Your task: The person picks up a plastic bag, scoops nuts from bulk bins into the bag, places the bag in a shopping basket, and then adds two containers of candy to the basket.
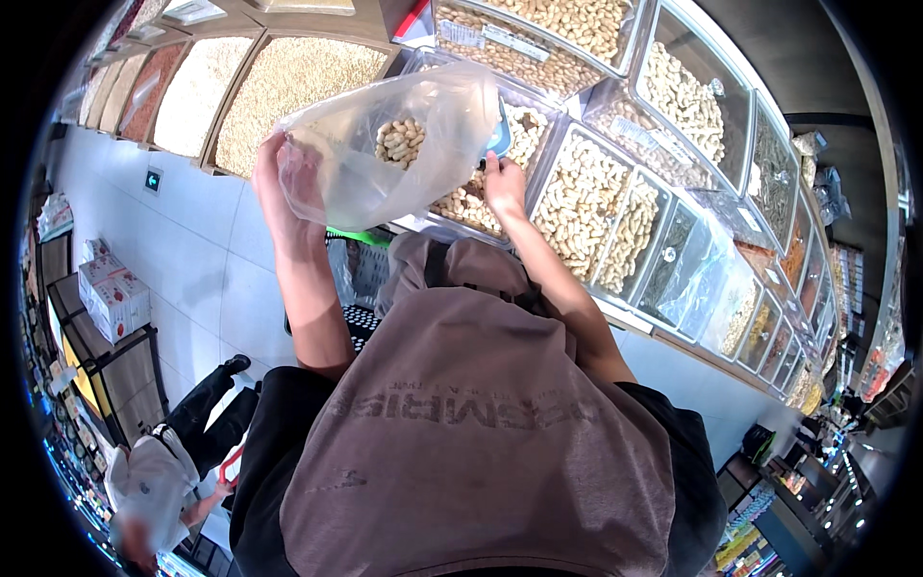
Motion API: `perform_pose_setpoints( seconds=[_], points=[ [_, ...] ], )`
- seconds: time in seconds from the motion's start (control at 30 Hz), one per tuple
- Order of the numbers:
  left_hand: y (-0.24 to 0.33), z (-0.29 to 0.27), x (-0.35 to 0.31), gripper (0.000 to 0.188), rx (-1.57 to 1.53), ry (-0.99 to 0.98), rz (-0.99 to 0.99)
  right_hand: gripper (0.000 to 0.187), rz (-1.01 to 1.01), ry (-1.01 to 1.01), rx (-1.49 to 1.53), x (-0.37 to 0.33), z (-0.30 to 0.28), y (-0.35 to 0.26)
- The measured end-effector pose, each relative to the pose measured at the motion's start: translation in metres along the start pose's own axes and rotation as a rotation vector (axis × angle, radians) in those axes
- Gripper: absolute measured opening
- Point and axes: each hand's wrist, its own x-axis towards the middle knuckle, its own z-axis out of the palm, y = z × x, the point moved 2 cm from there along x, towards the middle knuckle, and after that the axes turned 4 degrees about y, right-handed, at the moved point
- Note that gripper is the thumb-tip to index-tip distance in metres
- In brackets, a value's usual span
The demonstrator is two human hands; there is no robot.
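Observation:
My left hand (286, 183) grips the edge of a clear plastic bag (338, 130), which spreads wide toward the right. A small heap of unshelled peanuts (399, 142) shows through the bag. My right hand (505, 188) is closed on the handle of a blue scoop (499, 135), just right of the bag. The scoop's far part is partly hidden behind the bag film. Beneath it lies a clear bin of peanuts (467, 207), partly covered by the bag.
More peanut bins (582, 202) run to the right, with lidded bins (681, 106) behind them. Grain bins (288, 87) stand at the far left. A shopping basket (361, 269) is below the bag. White boxes (115, 296) and another person (159, 486) are at the left.

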Motion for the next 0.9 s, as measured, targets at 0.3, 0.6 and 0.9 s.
perform_pose_setpoints(
  seconds=[0.3, 0.6, 0.9],
  points=[
    [0.002, 0.022, 0.004, 0.018, -0.035, -0.088, 0.093, 0.042, 0.189, -0.212, 0.569, -0.047, -0.034, 0.002],
    [-0.008, 0.069, -0.017, 0.01, 0.096, -0.006, -0.007, 0.035, 0.052, -0.232, 0.524, -0.078, -0.129, -0.013],
    [-0.037, 0.08, -0.024, 0.013, 0.124, -0.237, -0.053, 0.03, -0.166, -0.267, 0.021, -0.068, -0.292, -0.11]
  ],
)
